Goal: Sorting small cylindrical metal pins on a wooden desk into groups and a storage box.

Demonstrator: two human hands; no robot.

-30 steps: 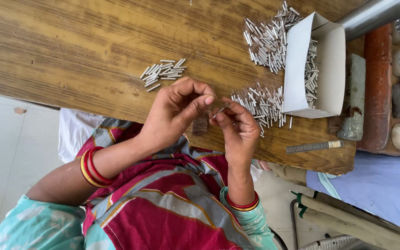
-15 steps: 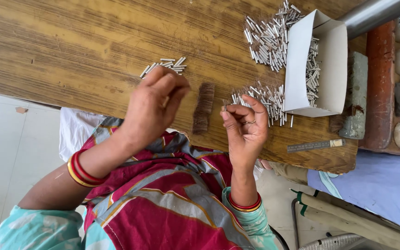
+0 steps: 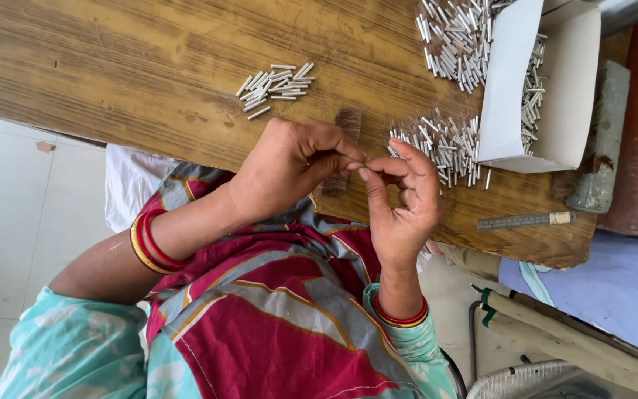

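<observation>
My left hand [image 3: 293, 159] and my right hand [image 3: 404, 199] meet fingertip to fingertip just above the near edge of the wooden table [image 3: 112, 66]. Both pinch one tiny piece between them, seemingly a short metal tube, almost hidden by the fingers. Under the hands lies a dark brown ridged block [image 3: 347, 122], partly covered. A small pile of short silvery tubes [image 3: 275, 85] lies beyond my left hand. A bigger scatter of the same tubes [image 3: 444, 144] lies just past my right hand.
A white cardboard box [image 3: 566, 89] holding tubes lies on its side at the right, another tube heap [image 3: 452, 41] behind it. A metal ruler [image 3: 522, 220] rests near the table's front edge. A grey stone block [image 3: 603, 140] stands right of the box.
Half a second ago my left hand was out over the small tube pile, away from my right. It has come back, and the fingertips of both hands now touch.
</observation>
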